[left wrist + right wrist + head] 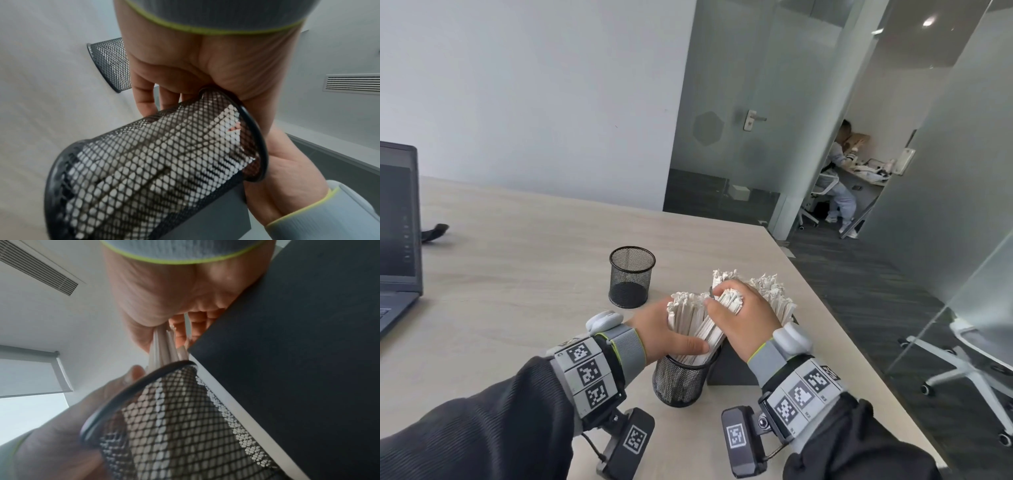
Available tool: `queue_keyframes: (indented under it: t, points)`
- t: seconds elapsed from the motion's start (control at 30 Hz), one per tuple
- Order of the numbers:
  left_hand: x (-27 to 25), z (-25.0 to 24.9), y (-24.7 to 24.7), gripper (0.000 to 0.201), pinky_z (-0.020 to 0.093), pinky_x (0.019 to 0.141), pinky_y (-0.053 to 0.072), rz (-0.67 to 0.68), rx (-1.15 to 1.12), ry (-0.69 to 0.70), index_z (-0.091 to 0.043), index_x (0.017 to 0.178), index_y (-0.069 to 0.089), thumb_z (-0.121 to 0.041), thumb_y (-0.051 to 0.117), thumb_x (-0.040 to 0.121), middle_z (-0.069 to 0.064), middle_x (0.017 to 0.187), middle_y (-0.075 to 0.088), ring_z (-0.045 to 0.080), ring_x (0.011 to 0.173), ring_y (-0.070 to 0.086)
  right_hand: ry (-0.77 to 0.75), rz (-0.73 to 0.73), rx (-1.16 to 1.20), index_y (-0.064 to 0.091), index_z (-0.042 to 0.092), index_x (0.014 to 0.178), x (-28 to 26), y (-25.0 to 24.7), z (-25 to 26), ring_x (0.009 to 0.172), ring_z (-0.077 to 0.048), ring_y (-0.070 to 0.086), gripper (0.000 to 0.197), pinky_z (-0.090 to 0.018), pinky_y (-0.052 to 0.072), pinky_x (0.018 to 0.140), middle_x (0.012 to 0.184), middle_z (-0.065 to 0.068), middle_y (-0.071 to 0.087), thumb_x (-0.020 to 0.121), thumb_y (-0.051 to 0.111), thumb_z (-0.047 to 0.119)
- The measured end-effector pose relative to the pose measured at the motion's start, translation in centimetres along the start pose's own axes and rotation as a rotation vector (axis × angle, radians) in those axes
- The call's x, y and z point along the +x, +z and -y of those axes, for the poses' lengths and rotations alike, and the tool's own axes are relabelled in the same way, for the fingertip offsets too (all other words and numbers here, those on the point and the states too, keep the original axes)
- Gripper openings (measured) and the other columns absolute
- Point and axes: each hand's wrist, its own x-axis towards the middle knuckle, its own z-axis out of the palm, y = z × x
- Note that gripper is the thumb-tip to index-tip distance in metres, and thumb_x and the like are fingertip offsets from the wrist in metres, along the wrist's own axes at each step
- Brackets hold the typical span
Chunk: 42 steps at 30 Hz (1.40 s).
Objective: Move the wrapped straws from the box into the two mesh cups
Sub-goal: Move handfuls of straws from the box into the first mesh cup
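A black mesh cup [681, 382] stands near the table's front, packed with white wrapped straws [688, 322]. My left hand [659, 330] holds that bundle just above the rim, thumb across its front. My right hand [736, 318] grips a bunch of straws leaning from the dark box [729, 368] into the cup. More straws [774, 294] stand in the box behind my right hand. A second mesh cup [631, 275], empty, stands further back. In the left wrist view the filled cup [144, 170] lies under my fingers [144, 100]. The right wrist view shows straws [164, 345] between my fingers, beside the box [298, 337].
An open laptop [397, 222] sits at the far left of the pale wooden table [534, 240], with a black strap [434, 231] beside it. The table's right edge runs close past the box. An office chair [969, 359] stands on the floor right; a person sits in the far room.
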Motion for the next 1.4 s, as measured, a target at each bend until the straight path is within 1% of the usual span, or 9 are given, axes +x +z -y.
queue_keyframes:
  t: [0.3,0.53,0.63,0.73,0.83,0.93,1.03,1.17,1.4]
  points:
    - [0.6,0.2,0.2,0.070,0.045,0.087,0.056,-0.004,0.029,0.001,-0.034,0.102,0.064,-0.070,0.083,0.044,-0.002,0.094,0.074,0.017,0.092,0.071,-0.350,-0.036,0.019,0.067,0.021,0.084,-0.1,0.1,0.9,0.086,-0.008,0.057,0.009,-0.022,0.044,0.078,0.086,0.011,0.061,0.082,0.069,0.030]
    - [0.3,-0.5,0.1,0.051,0.043,0.083,0.057,0.001,0.000,0.091,-0.026,0.097,0.065,-0.048,0.077,0.053,0.003,0.090,0.074,0.013,0.085,0.069,-0.417,0.081,-0.244,0.061,0.031,0.119,0.1,0.8,-0.4,0.114,-0.013,0.050,0.054,-0.032,0.042,0.096,0.120,0.011,0.051,0.076,0.059,0.063]
    - [0.3,-0.2,0.0,0.046,0.029,0.075,0.055,-0.069,-0.042,0.088,-0.032,0.089,0.064,-0.054,0.071,0.049,-0.008,0.080,0.071,-0.002,0.073,0.064,-0.392,0.080,-0.273,0.054,0.033,0.129,0.1,0.6,-0.8,0.124,-0.015,0.047,0.064,-0.039,0.041,0.101,0.133,0.010,0.048,0.076,0.055,0.069]
    - [0.3,-0.5,-0.2,0.051,0.026,0.077,0.055,-0.115,-0.059,0.087,-0.032,0.099,0.065,-0.053,0.081,0.055,-0.006,0.087,0.073,0.004,0.080,0.069,-0.328,0.086,-0.215,0.051,0.032,0.133,0.2,-0.2,-1.2,0.119,-0.010,0.052,0.072,-0.034,0.043,0.098,0.133,0.011,0.052,0.077,0.048,0.078]
    - [0.5,0.1,-0.1,0.060,0.028,0.085,0.056,-0.119,-0.114,0.050,-0.039,0.109,0.060,-0.037,0.091,0.058,-0.007,0.094,0.073,0.010,0.090,0.069,-0.099,-0.081,0.094,0.059,0.031,0.117,0.9,-1.7,-1.6,0.098,0.003,0.059,0.036,-0.022,0.048,0.084,0.115,0.012,0.063,0.093,0.051,0.056]
    - [0.6,0.6,0.1,0.065,0.028,0.088,0.055,-0.071,-0.052,-0.004,-0.040,0.106,0.059,-0.051,0.089,0.050,-0.010,0.094,0.074,0.004,0.090,0.069,0.121,-0.194,0.107,0.063,0.031,0.092,1.9,-2.8,-2.9,0.087,-0.013,0.066,0.014,-0.031,0.049,0.076,0.092,0.010,0.068,0.094,0.052,0.039]
    - [0.2,0.2,0.2,0.038,0.018,0.077,0.051,-0.048,0.019,-0.033,-0.039,0.086,0.058,-0.043,0.087,0.062,-0.014,0.082,0.071,-0.003,0.080,0.065,0.198,-0.087,-0.029,0.066,0.030,0.086,2.5,-3.0,-4.0,0.089,-0.019,0.067,0.005,-0.031,0.051,0.079,0.086,0.011,0.068,0.088,0.061,0.032]
    - [0.1,-0.3,0.4,0.030,0.026,0.087,0.053,-0.020,0.010,-0.021,-0.037,0.085,0.061,-0.035,0.086,0.068,-0.011,0.087,0.073,0.004,0.085,0.068,0.236,0.146,-0.248,0.064,0.027,0.117,2.5,-2.1,-3.8,0.102,-0.016,0.064,0.040,-0.026,0.047,0.084,0.104,0.012,0.066,0.082,0.070,0.045]
    - [0.4,0.7,1.1,0.048,0.029,0.091,0.053,-0.048,-0.109,0.041,-0.038,0.101,0.064,-0.044,0.087,0.059,-0.007,0.097,0.075,0.008,0.096,0.069,0.196,0.112,-0.325,0.062,0.026,0.121,3.2,0.0,-3.1,0.101,-0.020,0.064,0.049,-0.033,0.051,0.086,0.113,0.005,0.068,0.082,0.066,0.055]
